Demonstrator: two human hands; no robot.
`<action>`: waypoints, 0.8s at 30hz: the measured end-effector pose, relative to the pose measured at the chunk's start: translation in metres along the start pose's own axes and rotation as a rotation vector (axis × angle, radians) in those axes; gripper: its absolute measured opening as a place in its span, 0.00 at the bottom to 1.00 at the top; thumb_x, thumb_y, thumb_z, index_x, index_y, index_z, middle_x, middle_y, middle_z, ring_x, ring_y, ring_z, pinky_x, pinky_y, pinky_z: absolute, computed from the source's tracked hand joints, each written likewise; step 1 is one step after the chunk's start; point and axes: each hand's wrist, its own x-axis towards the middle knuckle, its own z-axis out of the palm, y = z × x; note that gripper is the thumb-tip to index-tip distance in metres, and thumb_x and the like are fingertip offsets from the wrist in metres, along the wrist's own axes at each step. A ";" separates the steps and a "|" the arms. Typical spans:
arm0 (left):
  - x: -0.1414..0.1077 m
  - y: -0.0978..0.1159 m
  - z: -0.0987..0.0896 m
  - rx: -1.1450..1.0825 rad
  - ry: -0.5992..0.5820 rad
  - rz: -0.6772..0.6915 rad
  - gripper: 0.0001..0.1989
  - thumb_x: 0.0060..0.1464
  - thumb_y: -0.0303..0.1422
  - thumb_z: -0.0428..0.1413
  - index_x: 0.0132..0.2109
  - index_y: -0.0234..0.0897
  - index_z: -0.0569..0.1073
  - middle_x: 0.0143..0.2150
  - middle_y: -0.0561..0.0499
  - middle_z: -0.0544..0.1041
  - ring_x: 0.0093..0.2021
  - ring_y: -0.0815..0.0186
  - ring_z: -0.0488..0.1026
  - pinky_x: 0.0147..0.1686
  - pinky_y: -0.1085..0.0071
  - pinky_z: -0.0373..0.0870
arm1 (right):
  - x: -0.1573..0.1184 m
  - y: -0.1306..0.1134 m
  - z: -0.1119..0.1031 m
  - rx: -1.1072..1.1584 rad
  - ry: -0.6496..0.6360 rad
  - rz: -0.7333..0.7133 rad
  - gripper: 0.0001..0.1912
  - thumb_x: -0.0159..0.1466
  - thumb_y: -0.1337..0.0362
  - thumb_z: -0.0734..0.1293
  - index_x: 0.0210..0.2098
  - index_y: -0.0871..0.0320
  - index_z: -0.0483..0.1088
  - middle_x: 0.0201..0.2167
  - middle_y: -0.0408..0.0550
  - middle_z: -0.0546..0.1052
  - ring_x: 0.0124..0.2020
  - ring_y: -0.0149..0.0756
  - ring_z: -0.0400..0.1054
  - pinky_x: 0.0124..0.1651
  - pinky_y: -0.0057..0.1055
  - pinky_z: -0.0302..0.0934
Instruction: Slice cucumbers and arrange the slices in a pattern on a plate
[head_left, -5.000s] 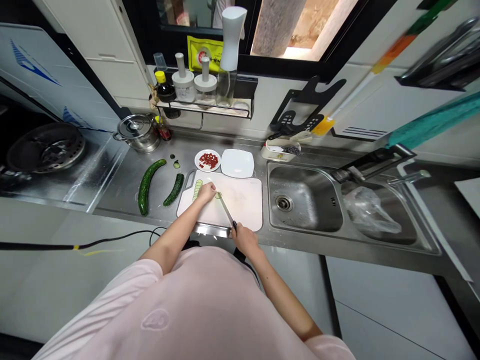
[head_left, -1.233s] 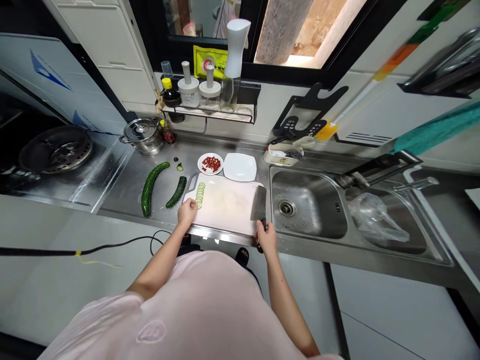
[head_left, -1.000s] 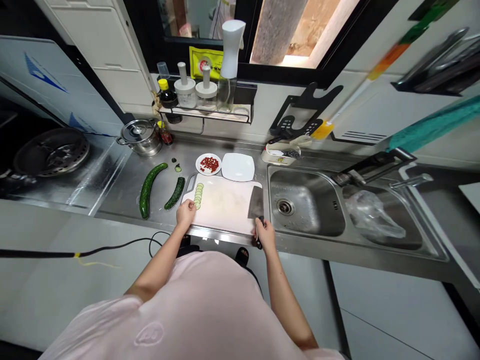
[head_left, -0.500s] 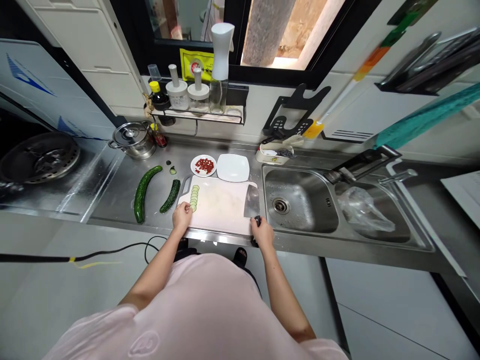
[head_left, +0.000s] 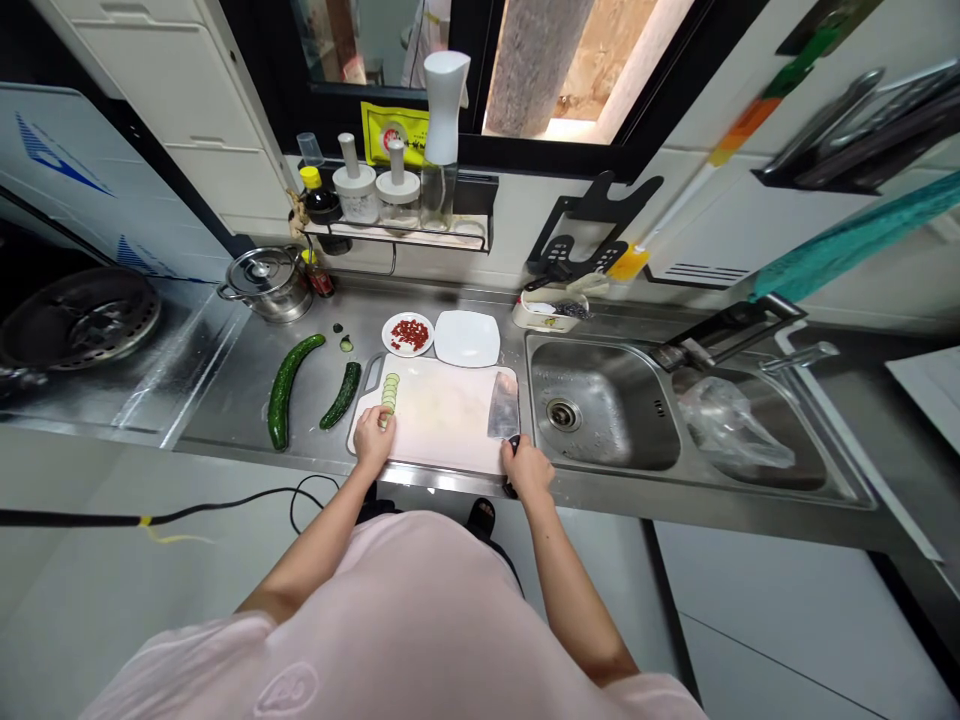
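My left hand (head_left: 373, 438) rests on the near left of a white plastic cutting board (head_left: 442, 432), fingertips at the lower end of a row of thin cucumber slices (head_left: 389, 394). My right hand (head_left: 527, 469) grips the black handle of a steel cleaver (head_left: 503, 406), whose blade lies flat on the board's right side. Left of the board lie a long dark green cucumber (head_left: 283, 389) and a shorter cucumber piece (head_left: 340, 396). Two small cucumber bits (head_left: 346, 344) sit beyond them on the steel counter.
Behind the board stand a small plate of chopped red chili (head_left: 409, 334) and a white plate (head_left: 466, 338). A steel double sink (head_left: 600, 405) lies right, with a plastic bag (head_left: 735, 425) in its far basin. A steel pot (head_left: 266, 284) stands back left.
Since the earliest frame, the cleaver has gone from slicing at the board's middle to lying at its right edge. In the last half second, my left hand has slid up to the slices.
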 end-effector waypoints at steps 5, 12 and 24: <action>0.004 0.011 0.018 -0.118 -0.062 -0.067 0.10 0.50 0.34 0.53 0.40 0.39 0.72 0.34 0.52 0.74 0.31 0.69 0.69 0.35 0.74 0.64 | 0.001 0.000 0.001 -0.026 0.005 -0.018 0.23 0.65 0.51 0.54 0.48 0.61 0.66 0.35 0.59 0.76 0.40 0.46 0.72 0.41 0.38 0.61; 0.034 0.034 0.047 -0.302 -0.147 -0.130 0.12 0.49 0.35 0.55 0.42 0.37 0.73 0.30 0.52 0.74 0.29 0.69 0.70 0.34 0.74 0.65 | 0.012 -0.004 -0.011 0.027 0.087 -0.051 0.23 0.65 0.49 0.54 0.51 0.58 0.65 0.40 0.57 0.75 0.41 0.45 0.70 0.42 0.37 0.59; 0.109 0.080 0.093 -0.449 -0.426 -0.316 0.27 0.49 0.35 0.56 0.57 0.35 0.65 0.29 0.50 0.75 0.24 0.69 0.70 0.27 0.74 0.64 | 0.129 -0.059 -0.055 0.149 0.160 -0.140 0.23 0.64 0.54 0.56 0.52 0.61 0.66 0.51 0.60 0.66 0.54 0.49 0.54 0.53 0.40 0.50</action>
